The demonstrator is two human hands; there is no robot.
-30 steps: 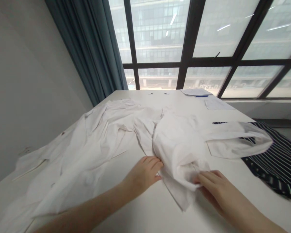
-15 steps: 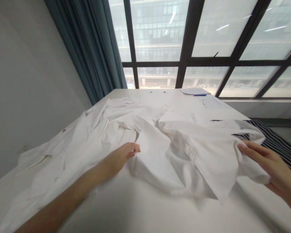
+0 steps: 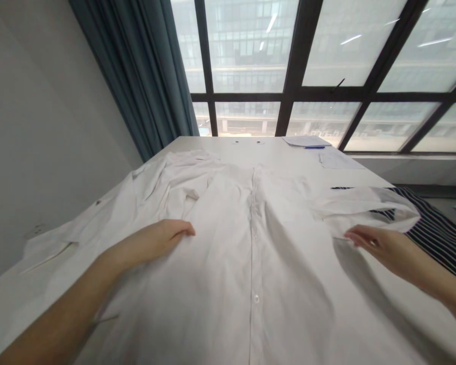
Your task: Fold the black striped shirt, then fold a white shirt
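Observation:
A white button-up shirt [image 3: 220, 263] is spread over the table, its button front running down the middle toward me. On its left side, my left hand [image 3: 163, 238] pinches the cloth, fingers closed. At the other side, below the sleeve, my right hand [image 3: 372, 241] grips the shirt's edge between thumb and fingers. The sleeve [image 3: 365, 200] lies stretched out to the right, over the table edge. The lower hem runs out of view at the bottom.
More white garments [image 3: 137, 203] lie rumpled along the left side of the white table [image 3: 235, 147]. Papers [image 3: 307, 141] and a blue pen [image 3: 314, 147] lie at the far right. Black-and-white striped fabric [image 3: 437, 223] is beyond the right edge. A wall stands at left.
The shirt's bunched, folded front now lies opened out flat, lower part toward me. My left hand has moved left; my right hand has moved left, from the lifted cloth to the side edge.

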